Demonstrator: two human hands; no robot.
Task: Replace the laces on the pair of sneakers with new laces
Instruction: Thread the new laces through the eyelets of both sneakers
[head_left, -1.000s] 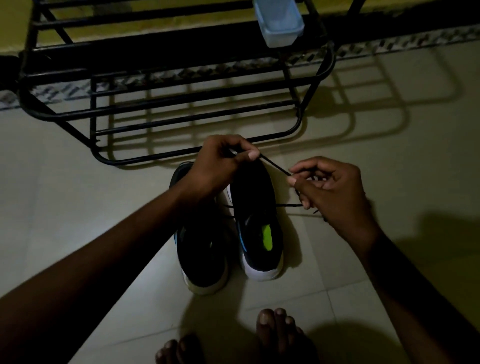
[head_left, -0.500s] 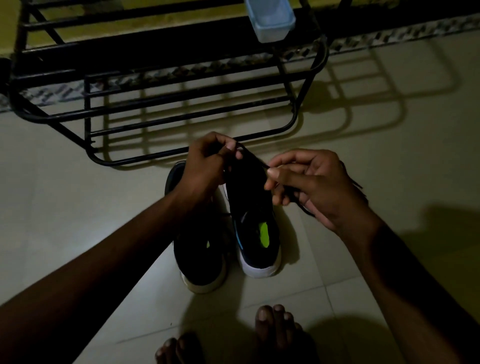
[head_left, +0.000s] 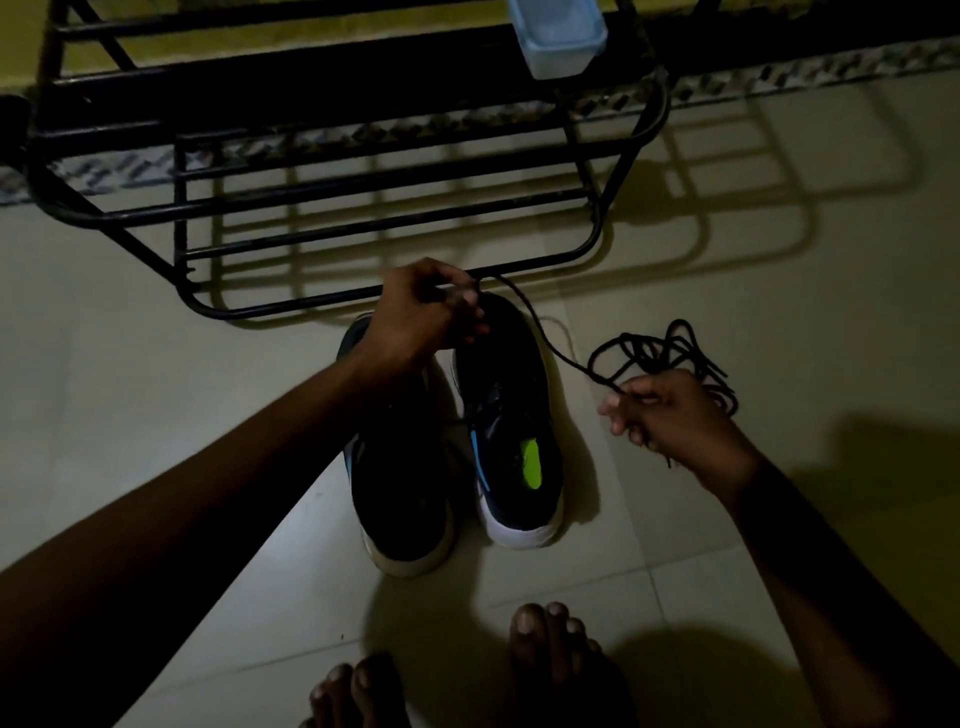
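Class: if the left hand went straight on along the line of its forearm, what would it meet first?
Probably the black rack's lowest front bar, just beyond the left hand, which pinches the lace. Height is unclear, so it might pass above.

Head camera, looking steeply down at floor (head_left: 156, 395) (close, wide-angle)

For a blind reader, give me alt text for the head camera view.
A person holds a black lace between two hands over a pair of dark sneakers on a tiled floor: the left hand pinches it near the toes, the right hand holds the loose coils. A black metal rack stands behind.
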